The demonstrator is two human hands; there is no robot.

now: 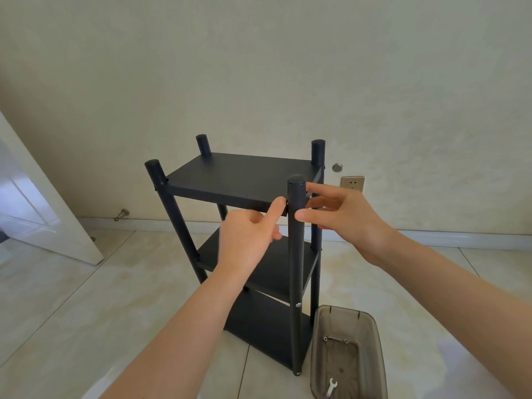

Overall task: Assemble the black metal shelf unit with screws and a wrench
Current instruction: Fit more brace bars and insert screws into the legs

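Sitting closest, low under the right grip (pixel 345 217): see-through brown tray (pixel 316 335) on the tile floor (pixel 100 298), just beside the shelf unit (pixel 244 180). Small wrench (pixel 332 386) lies in the tray's near end. Thin metal piece (pixel 335 338) lies at its far end; can't tell what that is.

Both forearms reach in from the bottom edge.

Shelf unit stands upright on the floor under the two grips: three shelves, four posts. Front right post (pixel 296 254) runs up between the grips. A silver screw head (pixel 298 304) sits on it well below both grips, a second screw head (pixel 298 373) at its foot.

Left grip (pixel 250 234): one digit stretched up, tip touching the top shelf's front edge right at the post, other fingers curled. Can't tell whether it holds anything.

Right grip: nothing held, fingers fairly straight, thumb and fingertips touching the post's right side just under its cap.

Past the grips: wall (pixel 259 67). Wall socket (pixel 352 184) and round metal knob (pixel 337 167) are just beyond the right grip. Door (pixel 43 197) and doorstop (pixel 122 214) are well off to the left grip's side.
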